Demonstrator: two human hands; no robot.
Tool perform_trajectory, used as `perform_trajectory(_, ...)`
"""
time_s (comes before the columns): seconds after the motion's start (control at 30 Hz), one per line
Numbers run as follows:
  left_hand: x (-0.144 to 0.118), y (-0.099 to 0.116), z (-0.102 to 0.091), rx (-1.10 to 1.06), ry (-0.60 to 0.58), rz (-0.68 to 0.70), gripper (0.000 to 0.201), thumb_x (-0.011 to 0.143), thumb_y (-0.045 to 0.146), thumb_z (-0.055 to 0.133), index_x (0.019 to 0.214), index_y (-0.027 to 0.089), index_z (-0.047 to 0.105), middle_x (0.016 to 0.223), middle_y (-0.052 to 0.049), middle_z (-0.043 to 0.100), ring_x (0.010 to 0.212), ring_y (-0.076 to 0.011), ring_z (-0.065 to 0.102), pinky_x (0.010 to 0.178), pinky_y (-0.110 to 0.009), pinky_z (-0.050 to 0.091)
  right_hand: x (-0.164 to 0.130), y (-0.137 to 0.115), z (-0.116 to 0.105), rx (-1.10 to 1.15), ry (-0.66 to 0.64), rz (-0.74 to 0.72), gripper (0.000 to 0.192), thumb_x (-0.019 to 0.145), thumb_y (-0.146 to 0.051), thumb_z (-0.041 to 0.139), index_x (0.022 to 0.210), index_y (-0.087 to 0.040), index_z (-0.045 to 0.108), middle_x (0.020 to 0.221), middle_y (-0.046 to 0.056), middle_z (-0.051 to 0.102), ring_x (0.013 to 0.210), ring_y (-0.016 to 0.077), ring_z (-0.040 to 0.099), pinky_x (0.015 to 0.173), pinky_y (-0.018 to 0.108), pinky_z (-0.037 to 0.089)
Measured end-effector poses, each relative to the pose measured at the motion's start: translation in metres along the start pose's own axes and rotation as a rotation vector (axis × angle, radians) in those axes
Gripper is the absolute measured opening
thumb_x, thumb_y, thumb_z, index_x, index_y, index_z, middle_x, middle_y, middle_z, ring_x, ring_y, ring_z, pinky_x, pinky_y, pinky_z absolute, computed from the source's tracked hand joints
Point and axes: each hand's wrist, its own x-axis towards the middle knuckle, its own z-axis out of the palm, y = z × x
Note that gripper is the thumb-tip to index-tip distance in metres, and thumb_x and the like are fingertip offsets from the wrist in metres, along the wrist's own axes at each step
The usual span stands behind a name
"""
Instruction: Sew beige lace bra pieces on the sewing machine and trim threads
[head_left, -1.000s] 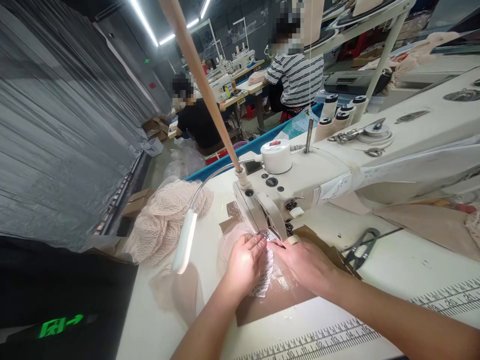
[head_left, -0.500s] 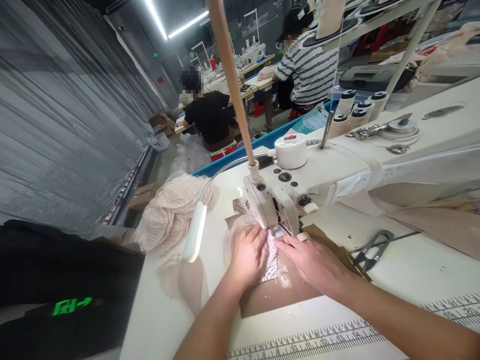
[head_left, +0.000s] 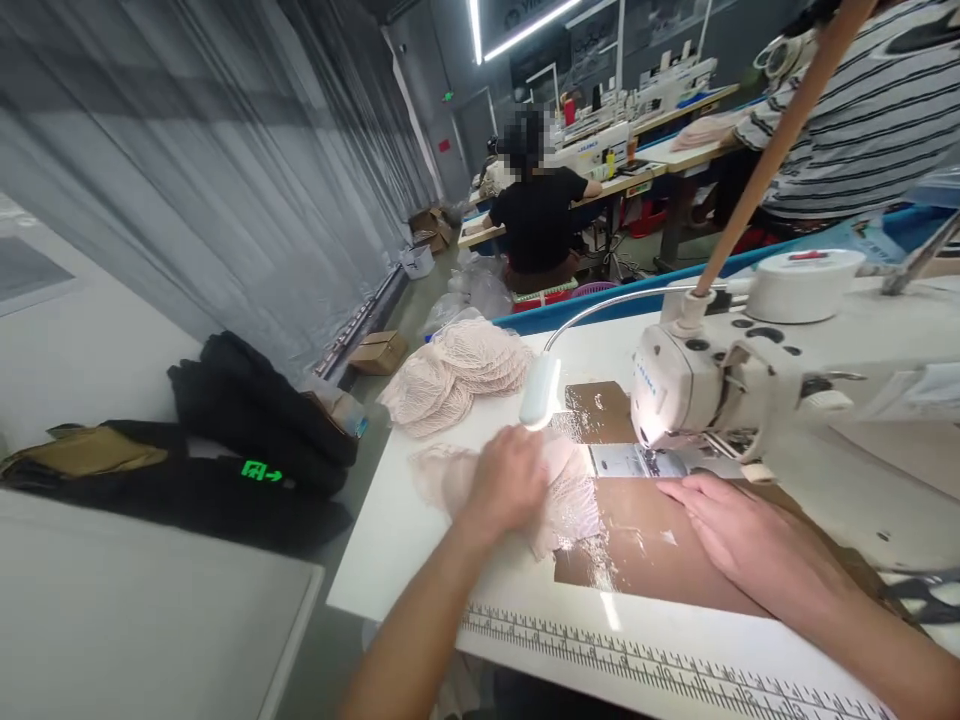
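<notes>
Beige lace (head_left: 574, 500) (likely light, soft) suits edge holding; left hand (head_left: 511, 478) is blurred, grip indeterminable; right hand (head_left: 742, 535) lies flat.

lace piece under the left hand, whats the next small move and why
Probably slide the lace piece slightly left with the left hand: that hand is over it, it lies apart from the presser foot, and the right hand seems to hold nothing.

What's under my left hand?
Pale fabric shows on both sides of your left hand, over the white tabletop and brown sheet. What the hand itself covers can't be seen.
</notes>
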Motion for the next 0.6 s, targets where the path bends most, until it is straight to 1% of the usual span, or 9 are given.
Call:
perform_trajectory(0.07, -0.017, -0.034, -0.011, 0.015, 0.071, -0.214, 0.034, 0.091, 0.026, 0.043, 0.122, 0.017, 0.049, 0.136, -0.014, 0.047, 0.132, -0.0297, 0.034, 0.108, -0.050, 0.029, 0.001, 0.000, 0.000, 0.064, 0.011, 0.008, 0.039, 0.089, -0.017, 0.031, 0.104, -0.022, 0.066, 0.095, 0.010, 0.066, 0.072, 0.0271, 0.065, 0.063, 0.043, 0.050)
perform_trajectory(0.1, -0.026, -0.051, -0.015, -0.005, 0.095, -0.317, 0.030, 0.088, 0.028, 0.048, 0.116, 0.018, 0.051, 0.134, -0.013, 0.047, 0.131, -0.0293, 0.035, 0.107, -0.050, 0.029, 0.001, 0.000, 0.000, 0.086, 0.012, 0.015, 0.040, 0.089, -0.017, 0.030, 0.103, -0.023, 0.066, 0.095, 0.011, 0.066, 0.073, 0.0288, 0.065, 0.064, 0.045, 0.050)
perform_trajectory(0.2, -0.054, -0.087, -0.019, -0.038, 0.146, -0.465, 0.013, 0.089, 0.028, 0.047, 0.091, 0.016, 0.054, 0.110, -0.014, 0.058, 0.112, -0.0282, 0.051, 0.097, -0.047, 0.038, 0.003, 0.004, -0.005, 0.144, -0.007, 0.036, 0.036, 0.090, -0.020, 0.034, 0.102, -0.027, 0.067, 0.102, 0.011, 0.067, 0.086, 0.0343, 0.066, 0.069, 0.047, 0.051)
perform_trajectory(0.27, -0.073, -0.097, -0.020, -0.082, 0.196, -0.530, 0.017, 0.091, 0.029, 0.043, 0.080, 0.018, 0.050, 0.089, -0.009, 0.059, 0.094, -0.0248, 0.058, 0.088, -0.041, 0.044, 0.002, 0.006, -0.014, 0.231, -0.039, 0.049, 0.030, 0.091, -0.029, 0.041, 0.104, -0.030, 0.067, 0.111, 0.009, 0.067, 0.098, 0.0357, 0.063, 0.079, 0.049, 0.051)
perform_trajectory(0.37, -0.100, -0.090, -0.023, -0.193, 0.307, -0.602, 0.028, 0.096, 0.038, 0.033, 0.079, 0.020, 0.046, 0.073, -0.002, 0.055, 0.075, -0.0191, 0.058, 0.073, -0.031, 0.047, -0.005, -0.004, -0.032, 0.443, -0.171, 0.063, 0.027, 0.089, -0.043, 0.049, 0.106, -0.036, 0.069, 0.111, 0.006, 0.069, 0.103, 0.0331, 0.064, 0.083, 0.045, 0.054)
perform_trajectory(0.47, -0.116, -0.066, -0.022, -0.339, 0.434, -0.638, 0.040, 0.099, 0.046, 0.017, 0.088, 0.020, 0.046, 0.079, -0.002, 0.057, 0.074, -0.0160, 0.059, 0.065, -0.026, 0.048, -0.014, -0.037, -0.042, 0.709, -0.425, 0.101, 0.040, 0.085, -0.049, 0.055, 0.120, -0.033, 0.064, 0.113, 0.009, 0.069, 0.096, 0.0298, 0.067, 0.073, 0.037, 0.059)
perform_trajectory(0.5, -0.118, -0.055, -0.020, -0.439, 0.493, -0.655, 0.041, 0.098, 0.048, 0.017, 0.091, 0.021, 0.047, 0.083, -0.002, 0.059, 0.076, -0.0159, 0.060, 0.066, -0.026, 0.049, -0.016, -0.053, -0.042, 0.825, -0.487, 0.139, 0.049, 0.084, -0.050, 0.056, 0.128, -0.029, 0.059, 0.113, 0.011, 0.068, 0.090, 0.0285, 0.068, 0.069, 0.036, 0.059)
perform_trajectory(0.53, -0.117, -0.043, -0.016, -0.564, 0.563, -0.680, 0.040, 0.098, 0.051, 0.021, 0.094, 0.021, 0.048, 0.087, -0.003, 0.060, 0.079, -0.0164, 0.061, 0.067, -0.026, 0.050, -0.017, -0.071, -0.039, 0.971, -0.535, 0.176, 0.060, 0.083, -0.051, 0.057, 0.137, -0.025, 0.050, 0.114, 0.013, 0.067, 0.089, 0.0275, 0.068, 0.070, 0.036, 0.059)
perform_trajectory(0.6, -0.112, -0.015, -0.005, -0.824, 0.700, -0.734, 0.036, 0.095, 0.053, 0.033, 0.102, 0.022, 0.050, 0.098, -0.005, 0.062, 0.090, -0.0184, 0.062, 0.073, -0.027, 0.052, -0.016, -0.107, -0.032, 1.201, -0.547, 0.229, 0.074, 0.079, -0.053, 0.063, 0.142, -0.019, 0.041, 0.124, 0.015, 0.060, 0.100, 0.0274, 0.064, 0.078, 0.037, 0.057)
